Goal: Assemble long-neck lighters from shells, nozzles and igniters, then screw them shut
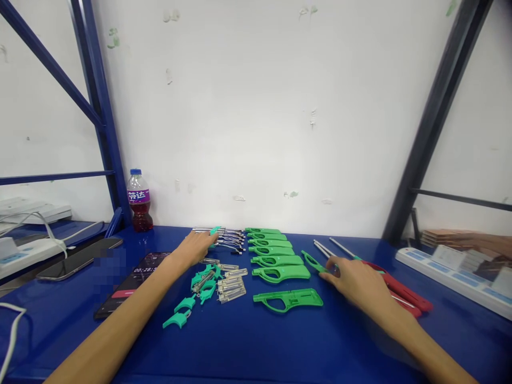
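My left hand (196,248) reaches forward over the blue table (256,341), its fingers closed on a small green plastic piece (215,230) beside a row of thin metal rods with black wires (228,240). My right hand (354,280) rests to the right, fingers pinched on a green handle shell (314,262). Between the hands lies a column of several green handle shells (272,250), the nearest one (288,300) lying open side up. Small green trigger pieces (188,304) and short metal parts (232,285) lie below my left hand.
Red handle shells (404,293) and long metal tubes (332,248) lie right of my right hand. A bottle of red drink (138,201) stands at the back left. A phone showing a timer (132,280), a second phone (78,258) and power strips (452,277) lie at the sides.
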Motion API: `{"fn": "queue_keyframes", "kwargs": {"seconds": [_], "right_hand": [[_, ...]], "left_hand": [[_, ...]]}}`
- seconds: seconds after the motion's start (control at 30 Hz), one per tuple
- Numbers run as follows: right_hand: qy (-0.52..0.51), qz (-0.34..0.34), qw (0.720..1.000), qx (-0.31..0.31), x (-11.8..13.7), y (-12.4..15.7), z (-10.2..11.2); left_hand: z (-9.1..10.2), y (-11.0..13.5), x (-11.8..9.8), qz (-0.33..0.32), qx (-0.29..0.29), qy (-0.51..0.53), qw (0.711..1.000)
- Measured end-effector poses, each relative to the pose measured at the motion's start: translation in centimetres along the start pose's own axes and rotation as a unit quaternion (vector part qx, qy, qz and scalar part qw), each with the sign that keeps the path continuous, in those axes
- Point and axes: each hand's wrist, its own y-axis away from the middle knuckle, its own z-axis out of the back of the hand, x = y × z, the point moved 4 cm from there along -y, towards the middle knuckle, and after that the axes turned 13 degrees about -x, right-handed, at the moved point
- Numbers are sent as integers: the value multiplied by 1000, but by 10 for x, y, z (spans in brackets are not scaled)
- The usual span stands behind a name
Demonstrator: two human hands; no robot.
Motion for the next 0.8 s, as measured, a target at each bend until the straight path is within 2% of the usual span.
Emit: {"fn": "queue_keyframes", "kwargs": {"seconds": [0.13,0.3,0.43,0.57,0.7,0.8], "right_hand": [[-54,21,998,-32,1,0,4],[-177,57,981,-61,4,3,34],[-245,62,963,-91,9,25,53],[-308,34,936,-170,5,54,56],[-276,47,932,-230,-6,79,49],[-236,46,944,-225,-17,94,40]], "left_hand": [[13,0,-1,8,-15,-3,1000],[31,1,-6,23,-41,3,999],[48,2,-12,25,-64,21,997],[71,7,-17,17,-115,45,992],[90,29,-35,1,-173,81,982],[96,63,-57,-12,-207,116,971]]}}
